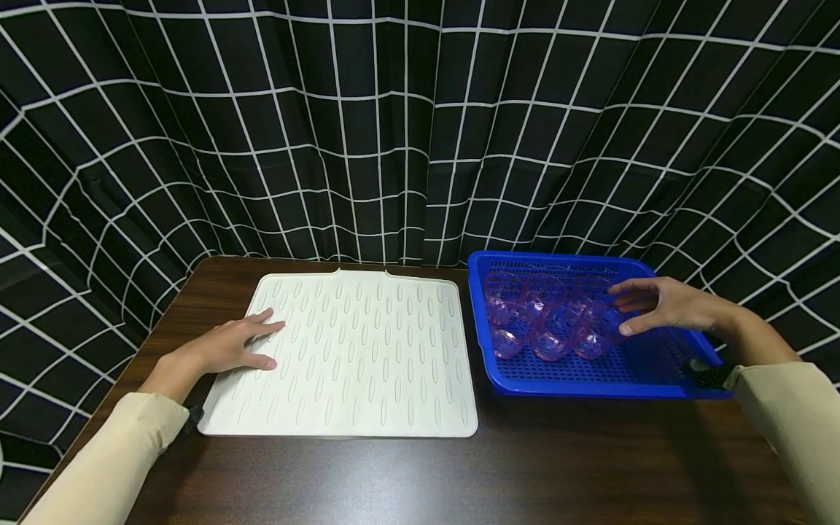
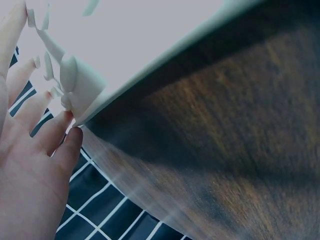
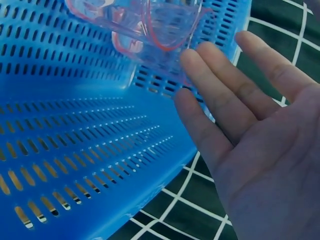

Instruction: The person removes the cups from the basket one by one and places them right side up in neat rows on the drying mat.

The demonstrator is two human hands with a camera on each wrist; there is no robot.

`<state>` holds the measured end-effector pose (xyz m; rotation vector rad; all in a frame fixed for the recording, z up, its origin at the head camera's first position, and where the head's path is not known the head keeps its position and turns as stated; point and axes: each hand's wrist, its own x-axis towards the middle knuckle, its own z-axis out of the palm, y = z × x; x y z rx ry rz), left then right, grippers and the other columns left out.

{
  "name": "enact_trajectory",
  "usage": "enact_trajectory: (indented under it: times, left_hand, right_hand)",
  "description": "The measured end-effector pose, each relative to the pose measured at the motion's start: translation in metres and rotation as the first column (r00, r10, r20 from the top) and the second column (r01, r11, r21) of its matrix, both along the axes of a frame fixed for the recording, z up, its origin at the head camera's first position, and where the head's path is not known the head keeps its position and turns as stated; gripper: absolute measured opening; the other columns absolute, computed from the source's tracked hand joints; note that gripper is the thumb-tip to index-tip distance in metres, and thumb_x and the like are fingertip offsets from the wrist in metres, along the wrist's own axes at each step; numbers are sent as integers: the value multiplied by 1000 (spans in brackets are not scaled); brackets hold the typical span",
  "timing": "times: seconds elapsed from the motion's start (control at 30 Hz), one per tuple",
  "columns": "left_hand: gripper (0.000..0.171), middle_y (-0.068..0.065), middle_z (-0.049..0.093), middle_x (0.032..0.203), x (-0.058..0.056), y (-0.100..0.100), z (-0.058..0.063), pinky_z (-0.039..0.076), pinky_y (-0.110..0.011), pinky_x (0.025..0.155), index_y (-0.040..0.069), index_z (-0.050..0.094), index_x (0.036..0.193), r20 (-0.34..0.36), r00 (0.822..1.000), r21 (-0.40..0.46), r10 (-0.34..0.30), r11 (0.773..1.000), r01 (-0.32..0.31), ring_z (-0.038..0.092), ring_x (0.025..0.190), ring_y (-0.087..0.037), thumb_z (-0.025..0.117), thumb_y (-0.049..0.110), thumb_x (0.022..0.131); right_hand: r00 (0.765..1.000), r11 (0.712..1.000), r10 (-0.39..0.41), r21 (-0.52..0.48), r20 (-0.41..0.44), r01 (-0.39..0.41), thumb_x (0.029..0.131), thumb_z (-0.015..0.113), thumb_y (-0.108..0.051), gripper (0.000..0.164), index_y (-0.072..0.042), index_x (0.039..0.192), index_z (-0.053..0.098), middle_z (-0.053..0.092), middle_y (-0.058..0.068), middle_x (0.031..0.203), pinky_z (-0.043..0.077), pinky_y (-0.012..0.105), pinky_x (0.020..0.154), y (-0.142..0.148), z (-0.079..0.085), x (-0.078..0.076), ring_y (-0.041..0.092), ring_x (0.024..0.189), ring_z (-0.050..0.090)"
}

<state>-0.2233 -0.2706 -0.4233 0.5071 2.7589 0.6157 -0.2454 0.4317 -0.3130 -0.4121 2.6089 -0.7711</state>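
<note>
A white drying mat (image 1: 361, 350) with raised oval ridges lies flat on the dark wooden table. My left hand (image 1: 230, 345) is over the mat's left side, fingers spread, holding nothing; in the left wrist view the fingers (image 2: 37, 132) are beside the mat's edge (image 2: 100, 102). To the right, several clear pink-tinted cups (image 1: 551, 343) stand close together in a blue plastic basket (image 1: 564, 388). My right hand (image 1: 666, 306) hovers over the basket beside the rightmost cups, thumb apart from the fingers. In the right wrist view, its fingertips come near a cup (image 3: 170, 25) without gripping it.
Dark wooden tabletop (image 1: 407, 477) runs along the front of the mat and basket. A black curtain (image 1: 367, 131) with white grid lines surrounds the table at the back and sides. The basket's right part is bare mesh.
</note>
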Motion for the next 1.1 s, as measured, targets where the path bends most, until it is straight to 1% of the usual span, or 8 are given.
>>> enact_trajectory:
  times: [0.2, 0.37, 0.6, 0.73, 0.87, 1.1]
  left_hand:
    - [84, -28, 27, 157, 0, 0, 1, 29, -73, 103, 7, 51, 145, -11, 1000, 1, -17, 1000, 17, 25, 140, -56, 78, 50, 79]
    - [84, -28, 28, 157, -1, 1, 0, 28, -72, 104, 7, 51, 145, -8, 1000, 1, -15, 1000, 15, 24, 141, -55, 78, 50, 79]
    - [83, -28, 28, 157, -2, 1, -1, 28, -71, 106, 7, 51, 145, -14, 1000, 5, -12, 1000, 12, 25, 141, -55, 79, 49, 79]
    - [83, -28, 28, 157, -2, 2, -1, 28, -70, 106, 6, 52, 145, -17, 1000, 8, -15, 1000, 15, 24, 141, -55, 79, 48, 79]
    - [82, -27, 27, 158, -2, 2, 0, 27, -70, 107, 7, 51, 145, -8, 1000, 9, -2, 1000, 3, 23, 142, -54, 79, 47, 79]
    - [82, -28, 28, 157, -1, 2, -1, 27, -70, 106, 6, 52, 144, -12, 1000, 9, -1, 1000, 2, 24, 141, -55, 80, 47, 79]
  right_hand:
    - [1000, 1000, 4, 17, 24, -4, 90, 74, -21, 73, 10, 145, 35, 47, 38, 138, 48, 61, 94, 1, -3, -1, 55, 124, 49]
    - [1000, 1000, 6, 9, 13, -6, 89, 76, -19, 74, 10, 145, 36, 47, 38, 138, 48, 61, 94, 2, -6, -1, 55, 124, 49]
    - [999, 1000, 12, -1, 37, -12, 86, 78, -19, 79, 9, 146, 34, 43, 38, 140, 47, 62, 95, 3, -11, -3, 57, 126, 45]
    - [999, 999, 36, -19, 39, -35, 85, 78, -17, 80, 10, 146, 33, 40, 40, 142, 47, 62, 94, 2, -12, -2, 59, 127, 44]
    - [997, 998, 58, -23, 45, -57, 84, 79, -16, 82, 12, 146, 32, 37, 42, 144, 47, 62, 94, 0, -13, -3, 60, 127, 42]
    - [996, 997, 75, -32, 44, -74, 84, 79, -15, 81, 11, 145, 34, 37, 41, 144, 47, 64, 94, 0, -17, -5, 61, 128, 40]
